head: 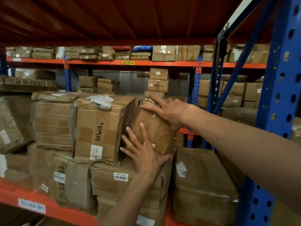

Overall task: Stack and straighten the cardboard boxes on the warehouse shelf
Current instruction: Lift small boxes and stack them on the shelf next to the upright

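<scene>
A small cardboard box (pixel 153 128), wrapped in clear tape, sits tilted on the warehouse shelf (pixel 48 207), its top leaning to the right. It rests on a wide lower box (pixel 114 180) that carries a barcode label (pixel 120 176). The left hand (pixel 143 152) lies flat against the lower front face of the small box, fingers spread and apart, with the thumb hooked along its bottom right edge. The right hand (pixel 167 110) covers the upper right corner of the same box, fingers extended across the top edge and the palm pressed to the side; neither hand is curled closed. Just to the left, nearly touching, stands a taller box (pixel 101 128) with black handwriting on its front, a white label near its base and torn white paper on its top. Further left sits another taped box (pixel 53 124). To the right of the lower box stands a large box (pixel 202 185) sheathed in plastic film with a torn white label. All boxes are sealed, so their contents cannot be determined. A blue perforated upright (pixel 280 95) frames the bay on the right. Behind, a second rack holds further cartons, including one marked "255-3" (pixel 157 85), beneath an orange beam bearing a yellow tag (pixel 128 62).
</scene>
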Demonstrator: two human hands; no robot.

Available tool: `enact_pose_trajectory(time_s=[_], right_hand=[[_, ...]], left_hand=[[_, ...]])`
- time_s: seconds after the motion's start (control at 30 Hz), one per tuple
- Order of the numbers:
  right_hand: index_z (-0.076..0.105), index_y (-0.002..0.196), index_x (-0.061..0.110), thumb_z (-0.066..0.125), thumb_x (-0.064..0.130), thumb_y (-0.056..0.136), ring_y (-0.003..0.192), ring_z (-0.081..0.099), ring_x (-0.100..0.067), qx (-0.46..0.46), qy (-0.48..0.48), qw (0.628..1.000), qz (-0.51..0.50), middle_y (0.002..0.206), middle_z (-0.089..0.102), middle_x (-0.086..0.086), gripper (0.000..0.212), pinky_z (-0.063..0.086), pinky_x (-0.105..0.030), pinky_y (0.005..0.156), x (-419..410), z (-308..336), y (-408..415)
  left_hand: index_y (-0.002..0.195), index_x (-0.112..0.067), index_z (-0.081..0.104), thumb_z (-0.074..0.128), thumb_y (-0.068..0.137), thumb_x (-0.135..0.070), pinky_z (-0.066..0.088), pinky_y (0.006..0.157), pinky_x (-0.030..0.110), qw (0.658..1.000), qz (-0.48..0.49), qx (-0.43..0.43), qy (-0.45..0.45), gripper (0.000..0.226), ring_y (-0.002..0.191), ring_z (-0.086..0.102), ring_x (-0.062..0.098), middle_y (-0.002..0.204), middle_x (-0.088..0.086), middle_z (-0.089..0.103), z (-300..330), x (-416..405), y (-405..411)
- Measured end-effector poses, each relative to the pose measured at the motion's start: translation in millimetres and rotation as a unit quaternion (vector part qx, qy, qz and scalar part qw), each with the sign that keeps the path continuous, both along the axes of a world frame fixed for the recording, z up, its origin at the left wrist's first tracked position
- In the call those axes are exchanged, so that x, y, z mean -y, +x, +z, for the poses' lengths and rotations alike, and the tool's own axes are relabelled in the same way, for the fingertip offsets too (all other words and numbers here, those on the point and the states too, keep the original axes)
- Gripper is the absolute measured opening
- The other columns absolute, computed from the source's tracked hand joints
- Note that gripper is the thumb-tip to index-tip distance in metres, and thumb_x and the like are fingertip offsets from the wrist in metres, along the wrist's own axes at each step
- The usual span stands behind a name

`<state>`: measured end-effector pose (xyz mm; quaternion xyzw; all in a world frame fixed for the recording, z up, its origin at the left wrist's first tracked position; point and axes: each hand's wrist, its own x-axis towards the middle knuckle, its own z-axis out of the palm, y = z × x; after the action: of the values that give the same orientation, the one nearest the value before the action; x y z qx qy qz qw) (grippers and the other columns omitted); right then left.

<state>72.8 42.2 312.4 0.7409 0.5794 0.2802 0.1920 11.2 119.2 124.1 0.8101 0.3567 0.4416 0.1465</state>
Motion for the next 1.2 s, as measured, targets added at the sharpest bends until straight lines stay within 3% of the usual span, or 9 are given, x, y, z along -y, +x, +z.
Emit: enact_pose_trajectory(time_s=[0.13,0.2,0.3,0.37,0.5,0.6,0.73,0.9,1.2], right_hand=[[-0.03,0.147,0.048,0.098,0.044,0.049,0.133,0.037,-0.05,0.011,0.027,0.999,-0.017,0.148,-0.052,-0.005,0.161,0.046,-0.055,0.101,19.2,-5.0,19.9],[-0.031,0.148,0.044,0.096,0.045,0.052,0.135,0.032,-0.051,0.068,0.035,0.997,-0.015,0.144,-0.056,-0.008,0.16,0.044,-0.06,0.101,25.8,-7.9,23.4],[-0.035,0.149,0.034,0.091,0.052,0.057,0.148,-0.015,-0.045,0.193,0.005,0.981,-0.003,0.152,-0.047,-0.011,0.157,0.006,-0.074,0.113,32.0,-10.8,28.1],[-0.034,0.15,0.024,0.087,0.058,0.059,0.147,-0.024,-0.04,0.23,-0.017,0.973,-0.019,0.159,-0.031,-0.018,0.155,-0.009,-0.07,0.113,37.1,-13.6,35.4],[-0.021,0.155,0.013,0.08,0.066,0.059,0.147,0.011,-0.044,0.203,0.008,0.978,-0.053,0.158,0.011,-0.029,0.149,0.0,-0.064,0.118,63.3,-32.6,48.2],[-0.012,0.156,0.012,0.08,0.07,0.052,0.141,0.021,-0.045,0.139,0.067,0.983,-0.096,0.154,0.02,-0.03,0.15,0.012,-0.063,0.117,92.7,-61.9,55.3],[0.003,0.157,0.007,0.082,0.071,0.039,0.131,0.032,-0.047,0.083,0.145,0.974,-0.155,0.145,0.032,-0.032,0.156,0.022,-0.062,0.113,135.5,-106.2,58.9],[0.014,0.156,0.006,0.08,0.072,0.035,0.127,0.037,-0.048,0.053,0.159,0.965,-0.2,0.141,0.036,-0.035,0.154,0.027,-0.063,0.109,169.9,-148.7,56.7],[0.002,0.156,0.011,0.084,0.077,0.031,0.133,0.034,-0.048,-0.003,0.181,0.955,-0.237,0.145,0.036,-0.034,0.164,0.021,-0.065,0.113,163.6,-197.5,66.2]], left_hand=[[0.151,-0.032,-0.034,0.083,0.048,-0.072,0.007,0.113,0.075,0.998,-0.025,-0.04,0.035,0.16,0.143,-0.004,0.055,0.158,0.029,-0.022,11.6,-2.1,-0.7],[0.151,-0.032,-0.032,0.079,0.049,-0.073,0.011,0.113,0.073,0.996,-0.038,-0.055,0.065,0.157,0.142,0.002,0.053,0.157,0.03,-0.012,14.7,-5.6,-0.8],[0.149,-0.033,-0.033,0.076,0.052,-0.074,0.009,0.115,0.069,0.988,-0.055,-0.083,0.121,0.152,0.142,-0.001,0.048,0.155,0.025,-0.013,19.1,-8.5,0.3],[0.152,-0.032,-0.026,0.078,0.051,-0.073,0.011,0.115,0.07,0.977,-0.074,-0.096,0.176,0.15,0.142,0.0,0.045,0.155,0.023,-0.01,21.4,-10.1,1.6],[0.159,-0.022,0.0,0.085,0.04,-0.071,0.018,0.112,0.073,0.946,-0.111,-0.115,0.281,0.154,0.141,0.014,0.048,0.157,0.028,0.009,25.9,-14.9,10.9],[0.159,-0.019,0.007,0.084,0.043,-0.071,0.013,0.114,0.07,0.907,-0.153,-0.153,0.362,0.15,0.141,0.015,0.048,0.158,0.027,0.011,30.6,-10.5,15.8],[0.159,-0.02,-0.001,0.085,0.045,-0.07,0.002,0.115,0.063,0.848,-0.224,-0.214,0.43,0.152,0.142,0.011,0.048,0.159,0.023,0.002,35.5,8.9,24.3],[0.147,-0.03,-0.036,0.086,0.059,-0.06,-0.015,0.115,0.061,0.828,-0.269,-0.283,0.403,0.153,0.147,-0.009,0.045,0.157,0.016,-0.027,10.9,38.6,38.6],[0.146,-0.027,-0.04,0.08,0.068,-0.063,0.001,0.119,0.059,0.795,-0.215,-0.325,0.464,0.147,0.149,-0.001,0.046,0.162,0.023,-0.021,-8.8,40.0,43.4]])
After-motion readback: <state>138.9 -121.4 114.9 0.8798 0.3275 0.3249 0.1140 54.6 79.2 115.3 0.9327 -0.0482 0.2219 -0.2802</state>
